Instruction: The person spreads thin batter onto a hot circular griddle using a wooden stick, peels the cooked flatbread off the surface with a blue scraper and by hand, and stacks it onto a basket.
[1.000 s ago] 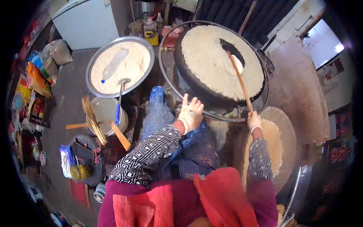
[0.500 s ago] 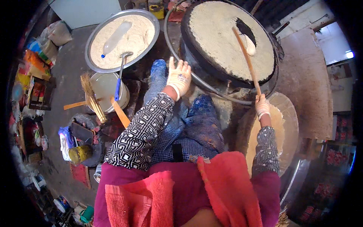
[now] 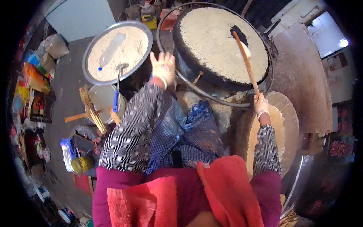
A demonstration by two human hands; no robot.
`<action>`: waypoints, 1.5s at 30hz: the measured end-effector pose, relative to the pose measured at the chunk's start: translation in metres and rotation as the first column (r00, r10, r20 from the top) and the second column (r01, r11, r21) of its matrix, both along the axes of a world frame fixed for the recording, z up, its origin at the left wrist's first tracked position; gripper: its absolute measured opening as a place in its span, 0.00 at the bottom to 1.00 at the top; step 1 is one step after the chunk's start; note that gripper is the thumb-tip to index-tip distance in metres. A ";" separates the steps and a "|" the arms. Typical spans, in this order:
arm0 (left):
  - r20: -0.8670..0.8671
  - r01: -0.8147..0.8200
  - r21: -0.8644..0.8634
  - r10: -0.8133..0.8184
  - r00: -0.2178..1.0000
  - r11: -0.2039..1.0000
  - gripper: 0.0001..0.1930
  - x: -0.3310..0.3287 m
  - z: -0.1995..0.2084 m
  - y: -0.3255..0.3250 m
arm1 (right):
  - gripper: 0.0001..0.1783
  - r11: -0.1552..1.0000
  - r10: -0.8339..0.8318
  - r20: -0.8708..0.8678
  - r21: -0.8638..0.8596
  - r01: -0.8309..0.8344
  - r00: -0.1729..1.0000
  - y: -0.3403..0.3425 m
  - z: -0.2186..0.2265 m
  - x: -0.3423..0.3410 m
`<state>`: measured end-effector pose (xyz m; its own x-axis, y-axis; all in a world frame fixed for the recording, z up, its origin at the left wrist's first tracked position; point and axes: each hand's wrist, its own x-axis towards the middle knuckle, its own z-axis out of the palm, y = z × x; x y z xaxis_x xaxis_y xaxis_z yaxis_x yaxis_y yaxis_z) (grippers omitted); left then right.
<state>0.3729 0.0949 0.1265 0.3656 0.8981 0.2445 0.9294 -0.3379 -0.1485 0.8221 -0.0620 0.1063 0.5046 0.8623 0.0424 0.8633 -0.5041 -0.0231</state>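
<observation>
My right hand (image 3: pixel 261 106), in a pale glove, grips the near end of a long wooden stick (image 3: pixel 248 67). The stick reaches across a large round griddle (image 3: pixel 208 41), whose top is covered with a pale, grainy layer. A small dark bare patch (image 3: pixel 239 34) shows by the stick's far end. Against the stick lies a smooth whitish lump (image 3: pixel 245 50); what it is I cannot tell. My left hand (image 3: pixel 164 69), also gloved, is held out with fingers spread and nothing in it. It is near the metal ring (image 3: pixel 196 90) around the griddle.
A wide metal basin (image 3: pixel 147 49) of pale mash holds a clear plastic bottle (image 3: pixel 113 50) and a blue-handled ladle (image 3: pixel 116 94). Below it stands a bucket (image 3: pixel 104 92) with a straw brush (image 3: pixel 90 108) across it. A round tray (image 3: pixel 291 125) lies under my right forearm.
My left hand has moved left and forward, its fingers spreading wider. The dark patch on the griddle has shrunk. My right hand still grips the stick; the whole view has shifted slightly.
</observation>
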 end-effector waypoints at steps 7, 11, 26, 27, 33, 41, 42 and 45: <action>0.234 0.482 -0.036 -0.462 0.855 0.875 0.23 0.076 -0.020 -0.114 | 0.17 0.997 -0.066 -0.032 0.034 0.068 0.997 -0.006 0.007 -0.014; 0.153 0.404 -0.072 -0.391 0.908 0.912 0.27 0.069 -0.040 -0.116 | 0.17 0.995 0.100 -0.066 0.003 -0.100 0.993 -0.012 0.002 -0.024; -0.054 0.117 -0.142 -0.126 0.991 0.983 0.29 0.006 -0.024 -0.045 | 0.18 0.996 -0.005 -0.242 0.083 0.026 0.970 0.001 0.030 -0.031; -0.073 0.087 -0.167 -0.101 0.992 0.982 0.29 0.005 -0.026 -0.037 | 0.18 0.998 0.009 -0.281 0.055 0.007 0.960 -0.009 0.043 -0.043; -0.014 0.000 -0.237 -0.003 1.000 0.972 0.30 -0.017 -0.013 0.001 | 0.20 0.997 -0.068 -0.247 0.010 0.073 0.967 -0.009 0.023 -0.020; 0.134 0.455 -0.134 -0.439 0.888 0.880 0.29 0.063 -0.010 -0.106 | 0.20 0.996 -0.089 -0.207 -0.036 0.083 0.974 -0.011 0.020 -0.022; 0.092 0.450 -0.098 -0.442 0.892 0.887 0.31 0.065 -0.031 -0.111 | 0.20 0.996 -0.085 -0.167 -0.036 0.080 0.982 -0.008 0.019 -0.021; -0.023 0.374 -0.104 -0.378 0.926 0.922 0.33 0.059 -0.034 -0.106 | 0.19 0.999 -0.004 -0.169 -0.043 -0.004 0.986 -0.017 0.030 -0.041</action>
<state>0.4319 -0.0116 0.0923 0.6887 0.7112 0.1409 0.7251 -0.6756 -0.1337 0.7809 -0.0785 0.1361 0.5014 0.8614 -0.0806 0.8487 -0.5078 -0.1476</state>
